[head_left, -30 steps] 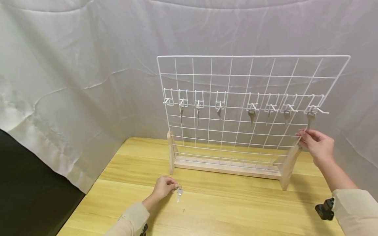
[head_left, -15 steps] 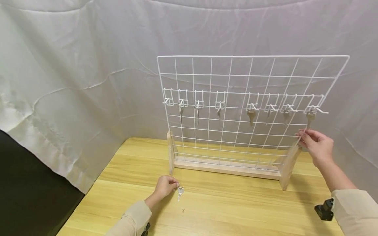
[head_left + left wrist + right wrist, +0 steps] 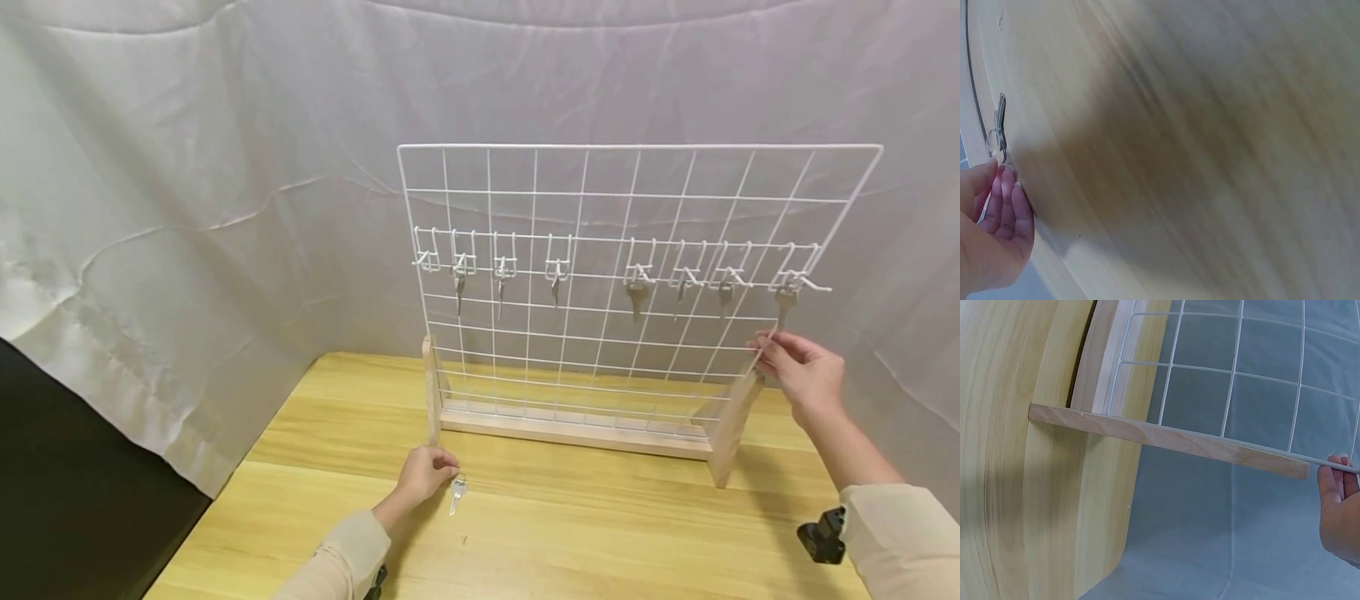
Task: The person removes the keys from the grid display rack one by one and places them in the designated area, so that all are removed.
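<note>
On the left, my left hand [image 3: 422,477] pinches a ring with a silver key [image 3: 458,487] between thumb and fingertips, low over the wooden table. In the left wrist view the key [image 3: 1000,122] points away from the fingertips. My right hand [image 3: 810,375] holds the right edge wire of a white wire grid [image 3: 555,147], just above the wooden side leg [image 3: 731,433]. The right wrist view shows the fingers [image 3: 1329,481] curled at that wire. White hooks run in a row across the grid. Keys, such as this one [image 3: 637,297], hang from all but the leftmost hook [image 3: 426,260].
A wooden base bar [image 3: 562,432] joins the grid's two side legs on the table [image 3: 570,533]. A tiny brown speck [image 3: 464,540] lies in front of the left hand. Grey cloth [image 3: 262,125] hangs behind, with a black panel [image 3: 67,475] at the left.
My left hand has shifted slightly to the right with the key. The right hand keeps its hold on the grid's edge. The head view has moved a little.
</note>
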`<state>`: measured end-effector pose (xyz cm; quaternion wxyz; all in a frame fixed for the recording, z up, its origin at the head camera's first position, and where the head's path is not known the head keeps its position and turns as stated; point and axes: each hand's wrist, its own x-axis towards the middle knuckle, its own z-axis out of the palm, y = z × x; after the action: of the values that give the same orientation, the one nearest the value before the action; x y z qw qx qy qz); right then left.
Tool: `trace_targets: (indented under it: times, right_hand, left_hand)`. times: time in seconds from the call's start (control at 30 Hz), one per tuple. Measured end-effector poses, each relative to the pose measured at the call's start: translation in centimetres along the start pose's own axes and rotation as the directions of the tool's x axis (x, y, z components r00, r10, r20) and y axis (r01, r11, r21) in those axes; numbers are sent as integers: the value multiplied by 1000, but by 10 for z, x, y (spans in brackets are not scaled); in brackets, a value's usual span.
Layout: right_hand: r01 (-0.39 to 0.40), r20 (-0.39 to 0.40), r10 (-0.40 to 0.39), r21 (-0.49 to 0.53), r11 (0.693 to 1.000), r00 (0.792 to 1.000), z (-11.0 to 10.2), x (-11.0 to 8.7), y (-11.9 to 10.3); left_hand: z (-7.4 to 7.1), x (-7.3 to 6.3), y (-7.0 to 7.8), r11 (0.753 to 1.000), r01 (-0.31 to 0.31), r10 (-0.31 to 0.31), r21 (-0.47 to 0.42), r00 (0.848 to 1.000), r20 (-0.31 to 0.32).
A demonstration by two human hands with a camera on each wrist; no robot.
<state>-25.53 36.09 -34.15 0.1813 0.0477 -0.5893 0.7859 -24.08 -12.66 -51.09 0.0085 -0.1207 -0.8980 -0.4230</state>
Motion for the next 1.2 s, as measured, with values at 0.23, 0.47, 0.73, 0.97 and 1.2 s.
trace_targets:
  times: [0.23, 0.47, 0.73, 0.97, 1.2]
  right_hand:
    - [-6, -14, 6, -13, 1000, 1000, 0, 0, 0]
    - [-11, -14, 11, -19, 1000, 1000, 1, 1, 1]
    - [-35, -12, 35, -11, 999, 999, -1, 1, 0]
    - [-84, -31, 83, -40, 996, 996, -3, 3, -4]
    - [-127, -13, 127, -29, 991, 992, -4, 2, -3]
  left_hand:
    - [0, 0, -1, 1000, -20, 20, 4, 1000, 2]
    - [-7, 3, 1, 999, 10, -12, -52, 999, -31]
    - [-26, 17, 15, 995, 1, -12, -96, 994, -106]
    - [-48, 30, 36, 988, 1, -24, -153, 988, -150]
    - [-74, 38, 72, 975, -5, -33, -224, 986, -165]
